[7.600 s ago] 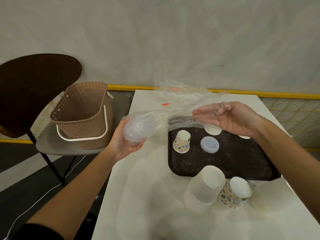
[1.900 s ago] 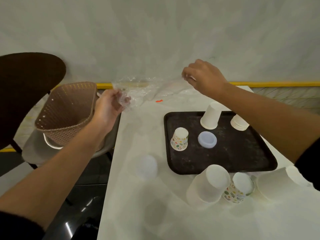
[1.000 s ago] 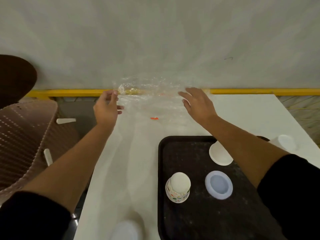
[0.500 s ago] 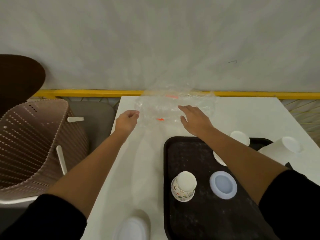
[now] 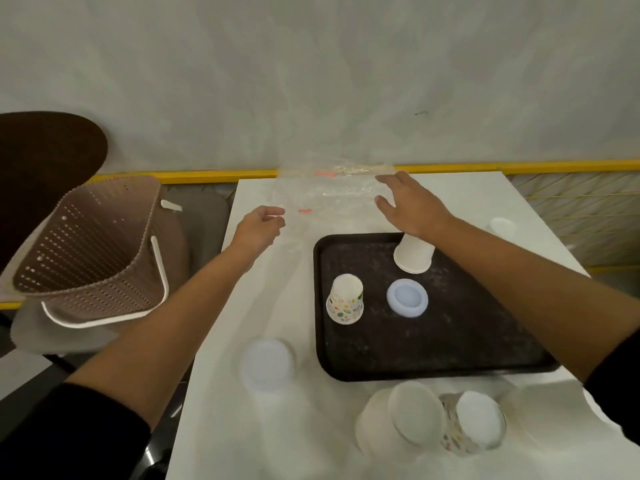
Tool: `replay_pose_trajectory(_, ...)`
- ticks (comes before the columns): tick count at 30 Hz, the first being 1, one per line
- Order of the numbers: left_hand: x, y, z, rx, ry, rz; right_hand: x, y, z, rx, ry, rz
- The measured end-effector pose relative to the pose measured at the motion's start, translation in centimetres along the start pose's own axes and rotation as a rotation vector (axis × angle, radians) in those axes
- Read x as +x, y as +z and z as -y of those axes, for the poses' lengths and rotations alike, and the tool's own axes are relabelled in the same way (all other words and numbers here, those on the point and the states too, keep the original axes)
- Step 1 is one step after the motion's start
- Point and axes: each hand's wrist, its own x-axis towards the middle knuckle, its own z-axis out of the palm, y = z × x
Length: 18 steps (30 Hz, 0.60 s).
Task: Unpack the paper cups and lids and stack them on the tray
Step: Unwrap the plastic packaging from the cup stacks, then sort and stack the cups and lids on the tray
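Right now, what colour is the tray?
Dark brown, nearly black; the tray shows best in the head view.

The white table [image 5: 270, 306] carries a dark tray [image 5: 467, 341] at right, clear plastic wrap [image 5: 332, 195] at the far edge, and lids [image 5: 266, 365] and cup stacks [image 5: 398, 420] near.

Pale wall [image 5: 311, 81], table [image 5: 467, 199], perhaps a chair [image 5: 45, 161]

The left arm [image 5: 166, 323] stretches forward and slightly inward, and the left hand [image 5: 259, 226] is turned thumb-side up with its fingers loosely curled, thumb and fingertips a little apart. The right arm [image 5: 519, 275] reaches forward from the right side, and the right hand [image 5: 414, 209] is palm down, fingers straight and spread
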Motion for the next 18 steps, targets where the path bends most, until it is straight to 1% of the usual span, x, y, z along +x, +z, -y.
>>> replay_pose_trajectory(7,-6.9,1.7,-0.9,0.14,0.176,0.161,-7.6,-2.7,-0.2,0.066,0.043,-0.028)
replay_pose_trajectory(10,-9.5,2.6,-0.9,0.146,0.219,0.258,-11.1,-3.4,-0.2,0.114,0.083,-0.025)
replay_pose_trajectory(14,-12.8,3.5,-0.5,0.052,0.234,0.359,-16.4,-4.2,-0.3,0.18,0.153,-0.03)
replay_pose_trajectory(18,-15.6,4.5,1.2,-0.067,0.194,0.345,-21.0,-4.0,-0.5,0.276,0.209,-0.017)
